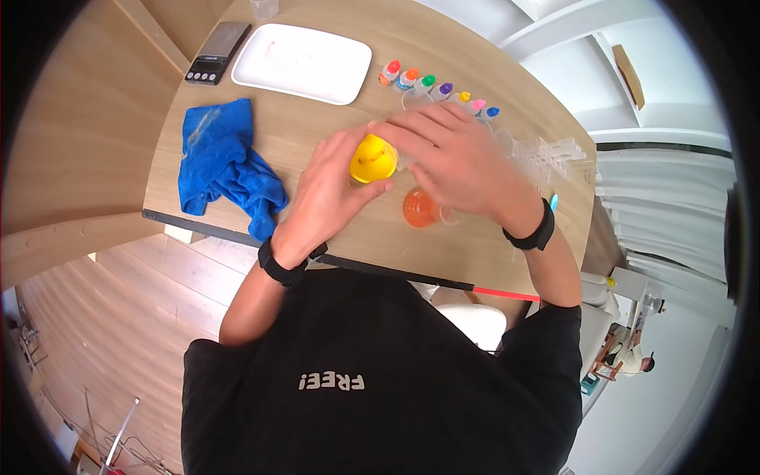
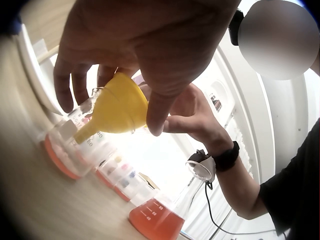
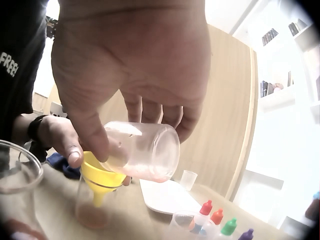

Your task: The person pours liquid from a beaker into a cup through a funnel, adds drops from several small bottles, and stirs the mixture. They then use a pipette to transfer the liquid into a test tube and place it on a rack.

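Nearest is the black shirt [image 1: 380, 332], reading "FREE!" (upside down from the head view). Beyond it runs the dark table edging [image 1: 372, 271] with a red strip [image 1: 507, 294], then the orange-filled flask [image 1: 418, 207], marked 80, 60 and 40, near the right hand [image 1: 451, 154].

That hand pinches a clear cup [image 3: 150, 152] between thumb and fingers. The cup lies nearly on its side, long axis close to level, mouth toward the yellow funnel [image 1: 374, 161], a little pink liquid along its low wall. The left hand [image 1: 328, 186] curls thumb and fingers round the funnel, whose spout points down into a clear container [image 3: 92, 212].

A blue cloth [image 1: 229, 158] lies well apart, to the left, so wood shows between. Farther on, color-capped bottles [image 1: 439, 89] stand in a row, their labels too small to read, across a gap from the white tray [image 1: 305, 63] and a scale [image 1: 218, 54].
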Tool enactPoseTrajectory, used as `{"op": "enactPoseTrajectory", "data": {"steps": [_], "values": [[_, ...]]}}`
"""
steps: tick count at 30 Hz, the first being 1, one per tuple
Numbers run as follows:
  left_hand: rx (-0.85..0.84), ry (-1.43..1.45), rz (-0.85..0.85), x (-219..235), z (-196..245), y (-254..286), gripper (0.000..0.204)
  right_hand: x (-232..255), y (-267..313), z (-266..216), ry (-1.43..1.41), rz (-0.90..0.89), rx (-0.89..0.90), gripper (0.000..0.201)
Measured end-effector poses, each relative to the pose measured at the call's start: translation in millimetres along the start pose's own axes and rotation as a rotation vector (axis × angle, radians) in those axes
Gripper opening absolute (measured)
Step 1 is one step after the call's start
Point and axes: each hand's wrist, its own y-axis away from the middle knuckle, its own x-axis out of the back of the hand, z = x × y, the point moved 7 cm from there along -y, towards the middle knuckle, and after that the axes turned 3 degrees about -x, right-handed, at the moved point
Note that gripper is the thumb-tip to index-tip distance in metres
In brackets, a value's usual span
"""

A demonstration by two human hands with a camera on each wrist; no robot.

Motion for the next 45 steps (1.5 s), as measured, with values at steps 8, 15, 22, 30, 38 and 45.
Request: {"op": "enactPoseTrajectory", "data": {"steps": [8, 15, 22, 30, 38, 45], "values": [[-0.032, 0.013, 0.013, 0.9, -2.5, -1.4, 0.071, -7.0, -4.4, -29.7, 0.228, -0.055, 0.152, 0.056], [-0.03, 0.005, -0.006, 0.8, 0.6, -0.5, 0.071, 7.2, -11.1, -22.8, 0.1, -0.018, 0.113, 0.062], [0.034, 0.013, -0.05, 1.4, 0.0, -2.1, 0.071, 21.1, -19.6, 62.3, -0.414, 0.076, -0.306, 0.065], [0.044, -0.001, -0.062, -0.1, 0.6, -2.2, 0.072, -32.1, -33.3, 89.1, -0.381, 0.045, -0.329, 0.056], [0.05, -0.014, -0.079, -1.3, 0.7, -3.3, 0.073, -70.3, -30.5, 101.5, -0.137, -0.007, -0.317, 0.056], [0.064, -0.02, -0.081, -0.1, 0.9, -2.6, 0.073, -20.5, -11.1, 99.9, -0.142, 0.182, -0.327, 0.044]]}}
